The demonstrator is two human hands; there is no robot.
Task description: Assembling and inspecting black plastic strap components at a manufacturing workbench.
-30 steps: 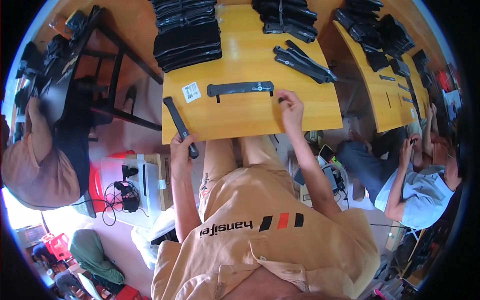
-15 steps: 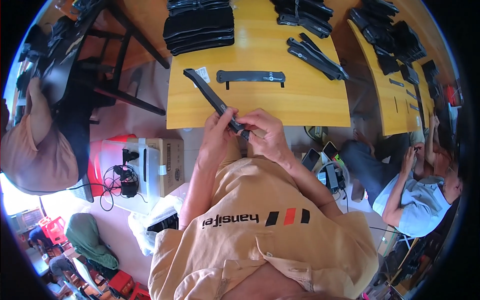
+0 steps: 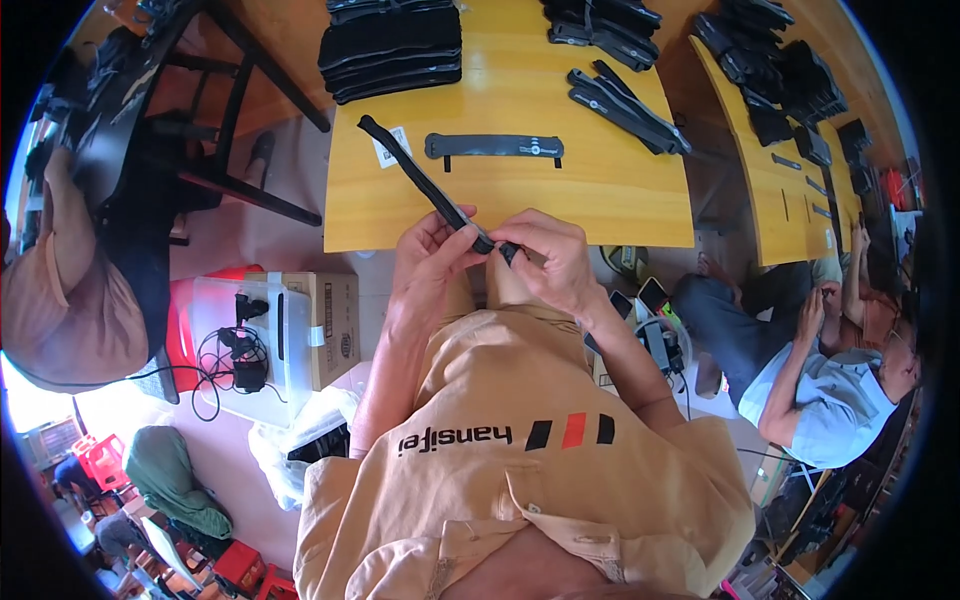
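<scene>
A long black strap (image 3: 415, 175) slants from the table's near left part down to my hands. My left hand (image 3: 428, 262) is closed round its lower part, thumb on top. At the strap's near end, my right hand (image 3: 555, 260) pinches a small black end piece (image 3: 508, 252) between thumb and fingers; whether it is joined to the strap is hard to make out. Another black strap with pale print (image 3: 495, 146) lies flat across the yellow table (image 3: 600, 215), two short black tabs sticking out below it. A white printed slip (image 3: 387, 150) lies partly under the held strap.
Stacked black straps (image 3: 390, 50) stand at the far left of the table; a bundle (image 3: 605, 35) and loose straps (image 3: 625, 110) lie at the right. A cardboard box (image 3: 335, 330) and a plastic bin with cables (image 3: 240, 345) stand left of me. People sit on both sides.
The held strap has turned edge-on, its print no longer showing. My right hand has moved slightly right, away from my left, with the end piece between its fingers. The whole view shifted slightly.
</scene>
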